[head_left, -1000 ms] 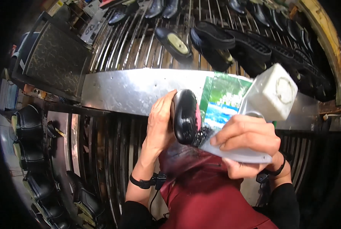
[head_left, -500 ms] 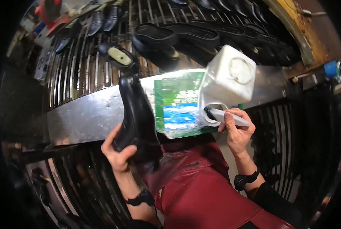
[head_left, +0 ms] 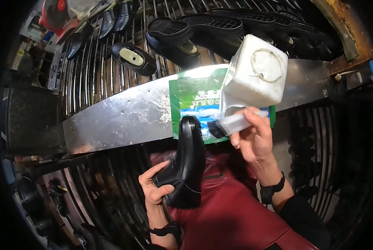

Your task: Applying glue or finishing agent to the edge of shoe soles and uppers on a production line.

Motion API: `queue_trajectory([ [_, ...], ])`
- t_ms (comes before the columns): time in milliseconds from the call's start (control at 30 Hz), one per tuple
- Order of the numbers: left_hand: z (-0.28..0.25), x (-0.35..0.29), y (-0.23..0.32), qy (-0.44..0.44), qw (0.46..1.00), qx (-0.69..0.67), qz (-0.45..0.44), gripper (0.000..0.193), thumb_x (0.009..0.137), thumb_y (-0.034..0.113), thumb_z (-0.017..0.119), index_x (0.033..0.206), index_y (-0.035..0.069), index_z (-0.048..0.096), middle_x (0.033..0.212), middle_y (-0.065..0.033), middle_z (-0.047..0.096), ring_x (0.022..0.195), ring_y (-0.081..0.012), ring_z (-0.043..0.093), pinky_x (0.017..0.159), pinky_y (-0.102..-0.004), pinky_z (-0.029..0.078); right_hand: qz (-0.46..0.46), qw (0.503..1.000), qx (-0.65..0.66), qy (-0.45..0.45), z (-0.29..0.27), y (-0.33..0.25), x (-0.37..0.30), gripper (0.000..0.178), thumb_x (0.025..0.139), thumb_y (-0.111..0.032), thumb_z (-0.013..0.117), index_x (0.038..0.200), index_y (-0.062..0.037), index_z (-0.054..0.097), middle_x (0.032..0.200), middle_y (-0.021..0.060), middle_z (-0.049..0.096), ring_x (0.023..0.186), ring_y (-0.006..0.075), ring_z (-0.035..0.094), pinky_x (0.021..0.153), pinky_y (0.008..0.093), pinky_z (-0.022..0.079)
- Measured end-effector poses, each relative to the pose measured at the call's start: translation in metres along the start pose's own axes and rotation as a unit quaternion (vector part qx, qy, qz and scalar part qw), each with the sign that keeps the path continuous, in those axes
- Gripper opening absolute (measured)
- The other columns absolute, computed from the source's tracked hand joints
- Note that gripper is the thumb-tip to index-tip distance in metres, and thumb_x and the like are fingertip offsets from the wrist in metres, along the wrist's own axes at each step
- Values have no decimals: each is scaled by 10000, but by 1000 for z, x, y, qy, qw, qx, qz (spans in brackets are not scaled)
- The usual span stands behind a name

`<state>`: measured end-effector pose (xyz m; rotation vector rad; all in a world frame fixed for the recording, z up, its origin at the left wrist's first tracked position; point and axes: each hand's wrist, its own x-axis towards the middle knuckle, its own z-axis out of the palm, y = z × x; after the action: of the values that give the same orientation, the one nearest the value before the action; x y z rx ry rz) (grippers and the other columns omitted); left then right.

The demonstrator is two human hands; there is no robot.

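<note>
Reading the view as a clock face, the left hand (head_left: 156, 187) is gripping a black shoe (head_left: 188, 164) near 6 o'clock, thumb and fingers clasping its lower part, seemingly to be leaving the end pointing toward 12 uncovered. Between 3 and 4, the right hand (head_left: 255, 141) is pinching the white handle (head_left: 238, 123) of a brush, whose dark bristles (head_left: 215, 130) are hovering just beside that end. At 2, a white container (head_left: 257, 71) is standing close to the brush, probably to be keeping reaches short; a green-and-blue sheet (head_left: 176, 106) is lying beneath, perhaps shielding the metal ledge (head_left: 119, 118).
</note>
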<state>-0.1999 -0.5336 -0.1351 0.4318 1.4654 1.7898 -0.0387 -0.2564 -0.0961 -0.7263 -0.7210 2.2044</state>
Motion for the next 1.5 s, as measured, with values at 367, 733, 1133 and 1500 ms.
queue_trajectory([
  [367, -1, 8, -6, -25, 990, -139, -27, 707, 856, 272, 831, 1355, -178, 610, 1225, -264, 740, 1087, -305, 759, 1036, -420, 583, -76, 947, -264, -166, 21, 25, -72, 135, 915, -52, 725, 874, 71, 688, 887, 234, 758, 605, 149, 645, 568, 271, 525],
  [733, -14, 27, -6, 2, 984, -177, -2, 449, 989, 116, 702, 1345, -149, 629, 1143, -216, 771, 940, -245, 785, 875, -344, 646, -173, 861, -377, -296, 51, 6, -77, 110, 828, -5, 766, 865, 83, 712, 874, 222, 770, 765, 245, 767, 699, 338, 621],
  [1133, 28, 24, 16, 72, 910, -404, -60, 409, 1114, 351, 549, 1290, 11, 695, 1105, -128, 785, 902, -241, 786, 810, -391, 677, -235, 781, -380, -437, 81, -20, -55, 263, 636, 28, 705, 898, 44, 706, 947, 216, 772, 821, 300, 758, 724, 368, 607],
  [1500, -3, 29, -71, 172, 955, -239, 35, 416, 1074, 282, 582, 1398, 32, 659, 1282, -162, 725, 1124, -271, 736, 962, -435, 622, -200, 863, -309, -346, 85, -12, 64, 204, 850, -38, 805, 1033, 46, 773, 979, 114, 807, 808, 134, 744, 732, 288, 607],
])
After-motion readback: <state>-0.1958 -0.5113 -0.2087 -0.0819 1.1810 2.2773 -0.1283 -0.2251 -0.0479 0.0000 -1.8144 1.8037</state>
